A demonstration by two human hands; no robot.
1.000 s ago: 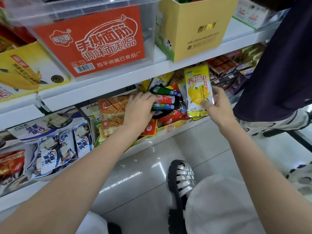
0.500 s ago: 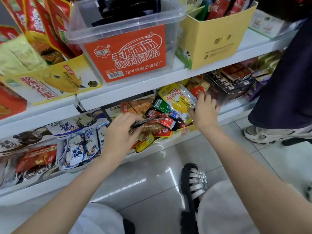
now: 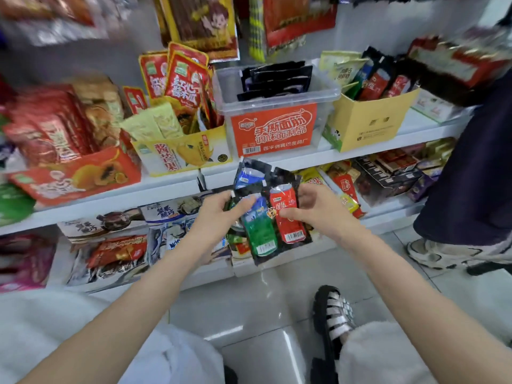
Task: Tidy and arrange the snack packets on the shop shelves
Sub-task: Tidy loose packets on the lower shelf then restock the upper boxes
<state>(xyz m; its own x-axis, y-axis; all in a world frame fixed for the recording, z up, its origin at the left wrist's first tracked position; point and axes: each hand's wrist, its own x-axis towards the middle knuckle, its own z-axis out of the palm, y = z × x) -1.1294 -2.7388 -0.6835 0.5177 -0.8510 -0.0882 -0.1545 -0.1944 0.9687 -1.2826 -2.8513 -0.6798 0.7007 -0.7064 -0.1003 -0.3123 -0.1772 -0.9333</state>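
Both my hands hold a bunch of black snack packets (image 3: 267, 217) printed with red, green and blue cans, lifted in front of the lower shelf. My left hand (image 3: 219, 210) grips the bunch's left side and my right hand (image 3: 315, 207) pinches the red-can packet on its right side. Behind them the lower shelf (image 3: 388, 214) holds a heap of mixed packets. On the upper shelf (image 3: 432, 128) stands a yellow box (image 3: 371, 123) with similar can-print packets upright in it.
A clear tub with a red label (image 3: 274, 128) holds dark packets beside the yellow box. A mango box (image 3: 182, 153) and a red box (image 3: 74, 176) stand to the left. Another person's leg and shoe (image 3: 454, 250) stand at the right. My sandalled foot (image 3: 332, 320) rests on the tiled floor.
My hands have come out of the lower-shelf heap and now hold the can-print packets together in front of it. The view has tilted upward, showing more of the upper shelf.
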